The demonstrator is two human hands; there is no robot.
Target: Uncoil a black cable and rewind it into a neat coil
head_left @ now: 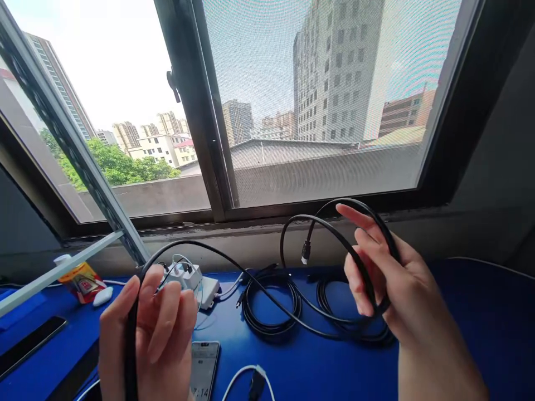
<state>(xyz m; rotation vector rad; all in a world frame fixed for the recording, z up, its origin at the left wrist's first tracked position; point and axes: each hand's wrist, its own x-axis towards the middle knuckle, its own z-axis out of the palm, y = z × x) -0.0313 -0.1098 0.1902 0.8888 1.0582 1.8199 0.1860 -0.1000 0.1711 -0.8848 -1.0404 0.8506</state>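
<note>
A long black cable [234, 262] arcs between both hands above a blue table [317, 367]. My left hand [146, 340], low at the left, is closed round one stretch of the cable. My right hand [388, 284] holds a coil of the same cable looped round its fingers. The cable's plug end [306, 252] dangles from that coil. Two more black cable coils [271, 303] lie flat on the table between and behind my hands.
A white power strip with chargers [194, 278] sits by the window sill. A phone [204, 367] lies near my left hand, with a white cable [246, 373] beside it. A dark phone [29, 342], a white earbud case [102, 296] and a small orange bottle [81, 281] are at left.
</note>
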